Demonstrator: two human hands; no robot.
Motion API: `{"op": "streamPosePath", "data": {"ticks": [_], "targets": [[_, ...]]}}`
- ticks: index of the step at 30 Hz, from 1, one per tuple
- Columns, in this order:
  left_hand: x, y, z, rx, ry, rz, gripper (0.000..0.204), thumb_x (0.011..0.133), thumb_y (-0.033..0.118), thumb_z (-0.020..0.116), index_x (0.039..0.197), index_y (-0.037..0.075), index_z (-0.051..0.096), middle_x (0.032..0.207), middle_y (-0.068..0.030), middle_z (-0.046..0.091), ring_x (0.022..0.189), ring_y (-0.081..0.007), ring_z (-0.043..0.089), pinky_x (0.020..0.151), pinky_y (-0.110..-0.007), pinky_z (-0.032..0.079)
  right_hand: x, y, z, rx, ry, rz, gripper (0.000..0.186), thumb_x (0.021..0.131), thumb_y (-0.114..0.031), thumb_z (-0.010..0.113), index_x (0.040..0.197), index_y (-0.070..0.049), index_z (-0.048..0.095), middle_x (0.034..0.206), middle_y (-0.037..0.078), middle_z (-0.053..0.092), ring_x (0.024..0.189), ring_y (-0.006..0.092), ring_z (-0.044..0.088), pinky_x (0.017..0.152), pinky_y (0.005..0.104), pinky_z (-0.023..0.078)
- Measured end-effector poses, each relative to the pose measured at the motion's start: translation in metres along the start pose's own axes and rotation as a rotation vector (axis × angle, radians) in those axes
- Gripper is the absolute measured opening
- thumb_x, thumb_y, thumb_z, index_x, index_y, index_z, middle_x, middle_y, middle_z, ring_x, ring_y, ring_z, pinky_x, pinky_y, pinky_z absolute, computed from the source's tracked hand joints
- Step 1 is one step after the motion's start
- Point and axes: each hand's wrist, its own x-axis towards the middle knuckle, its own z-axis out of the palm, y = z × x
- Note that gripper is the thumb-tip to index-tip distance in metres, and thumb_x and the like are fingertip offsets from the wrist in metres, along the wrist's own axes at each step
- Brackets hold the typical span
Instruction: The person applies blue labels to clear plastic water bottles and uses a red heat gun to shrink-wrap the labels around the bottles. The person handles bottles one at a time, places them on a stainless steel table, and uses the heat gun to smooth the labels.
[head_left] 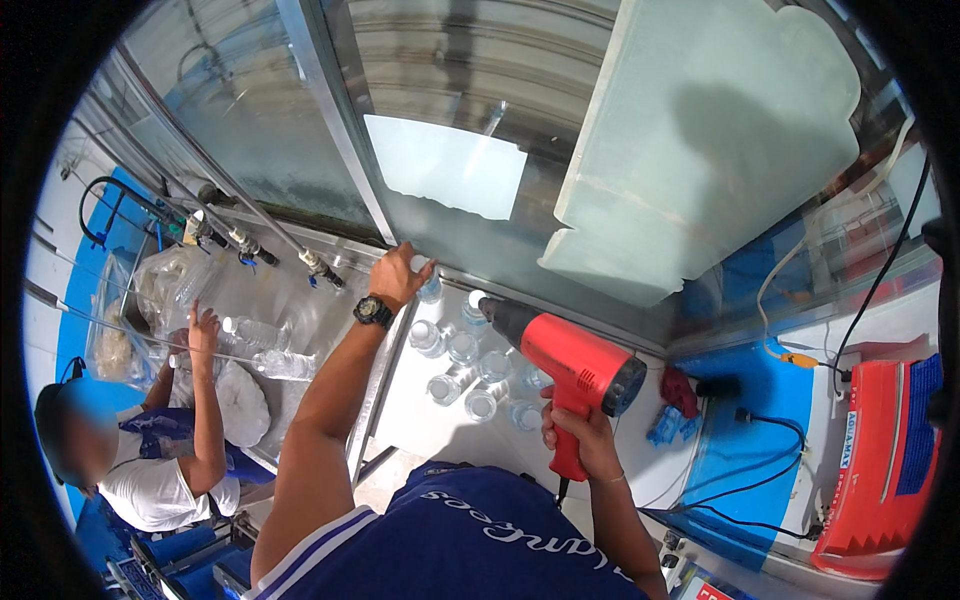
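My left hand [398, 275], wearing a black watch, is closed on the white-capped top of a clear water bottle [429, 287] at the back left of a white counter [440, 430]. My right hand [590, 445] grips the handle of a red heat gun [575, 370]. Its black nozzle points up and left, beside another capped bottle [476, 314]; whether they touch I cannot tell. Several clear bottles [462, 348] stand below and around the nozzle, some partly hidden behind the heat gun.
On the left, a co-worker [150, 480] raises both hands by a steel sink [320, 300] with bottles, taps and plastic bags. Glass panels [460, 240] line the back. A blue packet [670, 425], cables and a red machine [870, 460] are at the right.
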Motion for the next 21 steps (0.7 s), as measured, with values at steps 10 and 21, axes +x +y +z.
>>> {"op": "streamPosePath", "data": {"ticks": [10,21], "targets": [[-0.011,0.052,-0.014,-0.467,-0.365,0.72,0.043,0.084,0.017,0.083,0.122,0.006,0.067,0.121,-0.0195,0.064,0.114,-0.042,0.063,0.099,-0.05,0.053,-0.019,0.001,-0.012,-0.077,0.087,0.007,0.045,0.092,-0.015,0.071,0.129,0.005,0.055,0.084,0.008,0.063,0.066,0.014,0.061,0.058,0.0292,0.049],[-0.017,0.041,-0.005,-0.316,-0.498,0.625,0.035,0.083,-0.008,0.071,0.115,0.006,0.069,0.116,-0.0139,0.066,0.106,-0.0356,0.068,0.088,-0.043,0.057,0.0,0.019,-0.009,-0.161,0.013,0.012,0.042,0.096,-0.012,0.068,0.131,0.005,0.054,0.085,0.005,0.061,0.068,0.0127,0.06,0.059,0.0287,0.049]]}}
